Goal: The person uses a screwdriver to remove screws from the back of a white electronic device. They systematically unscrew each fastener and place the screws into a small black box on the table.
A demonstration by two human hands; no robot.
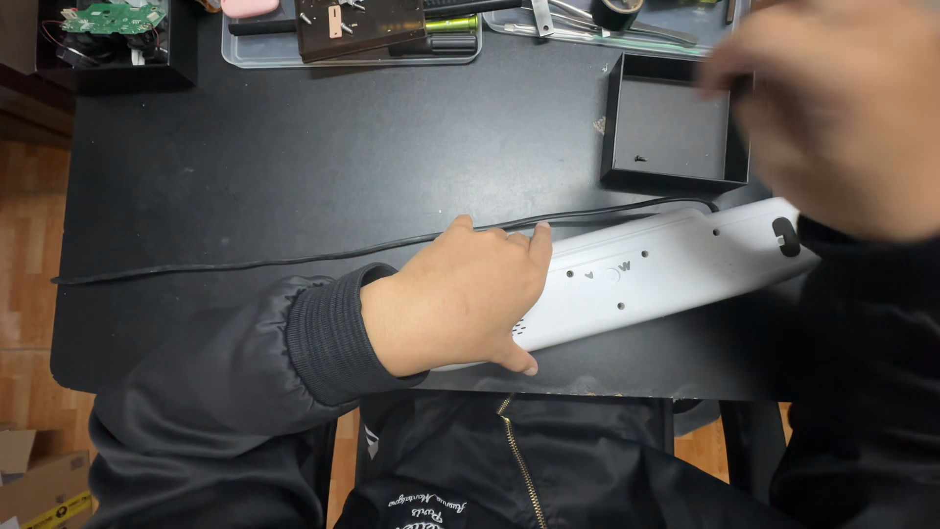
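The left hand [455, 304] pressed flat, unclenched, on the white power strip [666, 269], seemingly rigid, light and slick, while the blurred right hand's [832, 108] grip at two o'clock was unreadable.

Left hand [458, 299] flat, palm down, fingers together; right hand [832, 108] raised, blurred.
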